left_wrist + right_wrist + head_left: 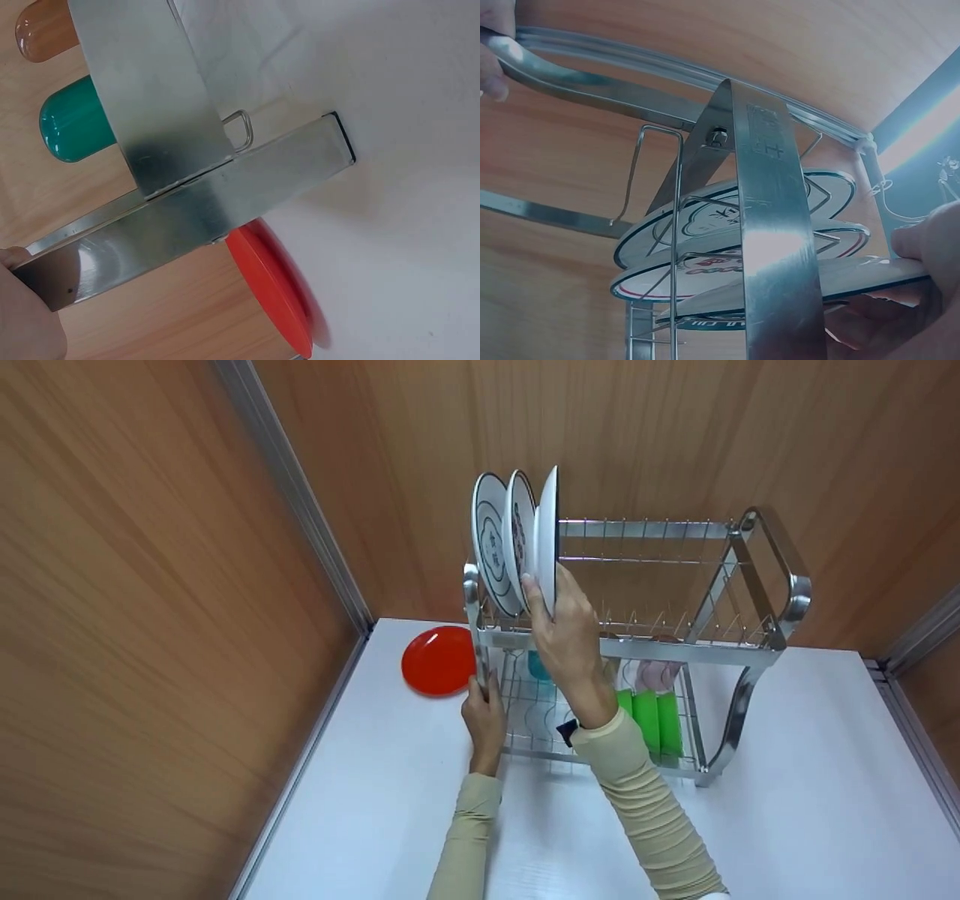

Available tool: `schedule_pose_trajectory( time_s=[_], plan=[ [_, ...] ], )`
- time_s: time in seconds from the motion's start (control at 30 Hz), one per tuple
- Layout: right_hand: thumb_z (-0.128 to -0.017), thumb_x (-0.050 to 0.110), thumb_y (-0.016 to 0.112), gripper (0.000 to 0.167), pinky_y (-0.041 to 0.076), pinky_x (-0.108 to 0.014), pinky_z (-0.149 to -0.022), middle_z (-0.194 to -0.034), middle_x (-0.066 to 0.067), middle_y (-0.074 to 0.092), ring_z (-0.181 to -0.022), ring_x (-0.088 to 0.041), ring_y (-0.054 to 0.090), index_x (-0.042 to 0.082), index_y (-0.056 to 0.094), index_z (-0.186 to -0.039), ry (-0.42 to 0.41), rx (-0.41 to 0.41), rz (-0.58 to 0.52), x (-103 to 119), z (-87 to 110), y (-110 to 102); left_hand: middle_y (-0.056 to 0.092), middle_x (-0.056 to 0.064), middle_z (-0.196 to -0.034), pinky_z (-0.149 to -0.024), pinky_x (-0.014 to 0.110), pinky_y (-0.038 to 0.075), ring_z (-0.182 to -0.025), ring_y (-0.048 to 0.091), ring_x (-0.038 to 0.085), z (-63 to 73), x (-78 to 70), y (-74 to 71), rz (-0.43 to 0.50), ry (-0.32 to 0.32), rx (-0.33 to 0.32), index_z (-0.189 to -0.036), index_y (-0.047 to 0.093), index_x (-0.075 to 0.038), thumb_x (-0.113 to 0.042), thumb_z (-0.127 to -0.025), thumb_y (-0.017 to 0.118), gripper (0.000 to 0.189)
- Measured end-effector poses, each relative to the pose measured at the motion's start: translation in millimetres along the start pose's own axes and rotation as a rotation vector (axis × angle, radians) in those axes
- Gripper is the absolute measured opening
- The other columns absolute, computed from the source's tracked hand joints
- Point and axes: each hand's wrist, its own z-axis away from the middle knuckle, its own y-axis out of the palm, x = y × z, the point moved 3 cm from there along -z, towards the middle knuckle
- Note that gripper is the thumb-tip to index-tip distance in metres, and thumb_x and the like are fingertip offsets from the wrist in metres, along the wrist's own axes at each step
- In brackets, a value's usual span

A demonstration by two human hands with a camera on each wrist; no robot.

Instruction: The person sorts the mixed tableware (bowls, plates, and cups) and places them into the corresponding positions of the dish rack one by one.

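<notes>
Two white plates with dark rims, a left one (491,540) and a middle one (520,521), stand on edge at the left end of the metal dish rack (637,649)'s upper tier. Beside them a third white plate (547,544) stands upright, its lower part pinched between the thumb and fingers of my right hand (568,637). In the right wrist view, that plate (874,276) sits among the rack's wire dividers. My left hand (484,724) grips the rack's left side post (480,660), with the rest of that post (187,202) crossing the left wrist view.
A red plate (437,661) lies on the white table left of the rack. The lower tier holds a teal cup (538,666), a pink cup (657,675) and several bright green pieces (646,720). Wooden panels (637,435) stand behind and at the sides.
</notes>
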Motion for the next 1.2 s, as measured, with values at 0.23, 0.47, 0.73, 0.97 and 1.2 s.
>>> schedule_pose_trajectory(
  time_s=[0.23, 0.47, 0.73, 0.97, 1.2],
  plan=[
    [-0.107, 0.025, 0.059, 0.044, 0.059, -0.046, -0.089, -0.127, -0.020, 0.065, -0.116, -0.032, 0.068, -0.004, 0.056, -0.139, 0.043, 0.034, 0.034, -3.5, -6.2, 2.7, 0.048, 0.000, -0.069, -0.056, 0.019, 0.043, -0.061, 0.049, 0.011, 1.0, -0.2, -0.8, -0.017, -0.006, 0.005, -0.101, 0.056, -0.007, -0.018, -0.104, 0.063, 0.014],
    [-0.106, 0.028, 0.059, 0.037, 0.062, -0.043, -0.079, -0.115, -0.018, 0.071, -0.102, -0.031, 0.073, -0.002, 0.065, -0.127, 0.076, 0.061, 0.093, -13.0, -15.4, 4.4, 0.048, 0.000, -0.069, -0.056, 0.019, 0.043, -0.061, 0.049, 0.011, 1.8, 0.4, 0.3, -0.025, -0.031, 0.017, -0.101, 0.056, -0.008, -0.022, -0.105, 0.062, 0.015],
    [-0.106, 0.029, 0.058, 0.034, 0.042, -0.032, -0.049, -0.094, -0.016, 0.074, -0.061, -0.027, 0.064, 0.000, 0.070, -0.119, 0.136, 0.098, 0.240, -25.3, -23.7, 6.9, 0.049, -0.002, -0.070, -0.057, 0.019, 0.045, -0.062, 0.049, 0.011, 2.3, 0.7, 0.7, 0.005, -0.025, 0.008, -0.101, 0.055, -0.009, -0.023, -0.105, 0.062, 0.016],
    [-0.107, 0.042, 0.054, 0.051, 0.039, -0.032, -0.051, -0.083, -0.014, 0.067, -0.058, -0.026, 0.057, 0.003, 0.063, -0.138, 0.190, 0.179, 0.287, -28.2, -24.1, 5.9, 0.049, -0.001, -0.070, -0.057, 0.019, 0.044, -0.063, 0.049, 0.012, 2.0, 1.2, 0.2, 0.037, -0.026, 0.016, -0.101, 0.055, -0.010, -0.016, -0.104, 0.063, 0.010],
    [-0.108, 0.047, 0.049, 0.060, 0.058, -0.042, -0.070, -0.118, -0.019, 0.071, -0.091, -0.033, 0.070, 0.001, 0.055, -0.146, 0.202, 0.254, 0.264, -32.1, -21.0, 4.9, 0.049, -0.001, -0.071, -0.058, 0.019, 0.045, -0.063, 0.050, 0.012, 3.8, 2.4, -1.0, 0.026, -0.023, 0.025, -0.103, 0.055, -0.009, -0.022, -0.105, 0.062, 0.014]
  ],
)
